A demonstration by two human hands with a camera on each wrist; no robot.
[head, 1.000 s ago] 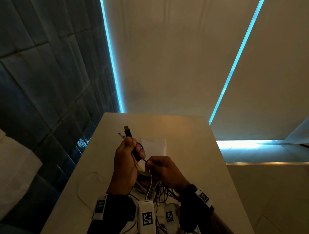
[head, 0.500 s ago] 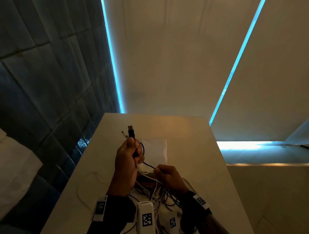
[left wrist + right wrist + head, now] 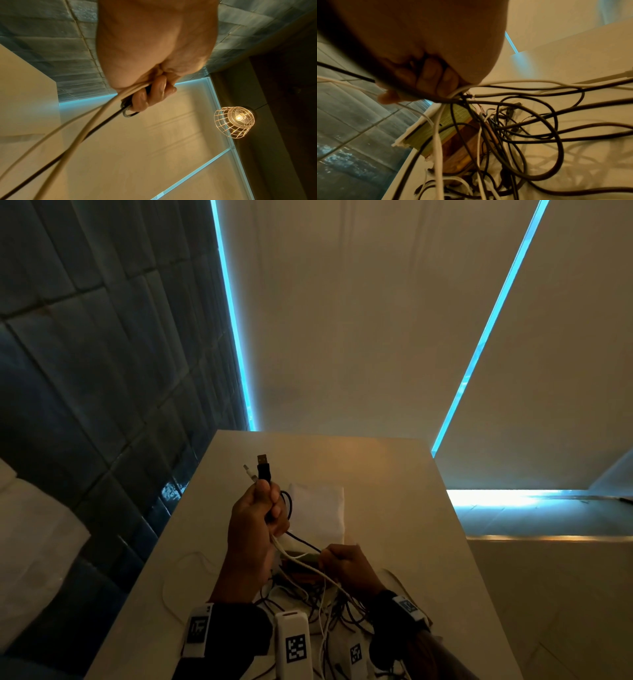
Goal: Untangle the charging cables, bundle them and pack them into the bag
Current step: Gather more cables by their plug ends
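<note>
My left hand (image 3: 262,508) is raised over the table and grips a black cable (image 3: 303,541) and a white cable (image 3: 291,558) together. The black USB plug (image 3: 263,465) and a white plug tip (image 3: 249,472) stick up above its fist. In the left wrist view its fingers (image 3: 150,94) curl round both cables (image 3: 96,119). My right hand (image 3: 346,568), lower and to the right, grips the same cables where they run down into a tangle of black and white cables (image 3: 318,607). The right wrist view shows its fingers (image 3: 433,77) curled on them above the tangle (image 3: 513,128). A white bag (image 3: 318,510) lies flat behind the hands.
The pale table (image 3: 394,508) is narrow; a dark tiled wall (image 3: 102,371) runs along its left edge and a drop to a lit ledge (image 3: 513,498) lies right. A loose white cable loop (image 3: 178,577) lies left. A flat wooden piece (image 3: 458,142) lies under the tangle. A caged lamp (image 3: 235,121) hangs overhead.
My right hand has slid down and to the right along the cables, away from my left hand. More black and white cable now shows stretched between them. My left hand has barely moved.
</note>
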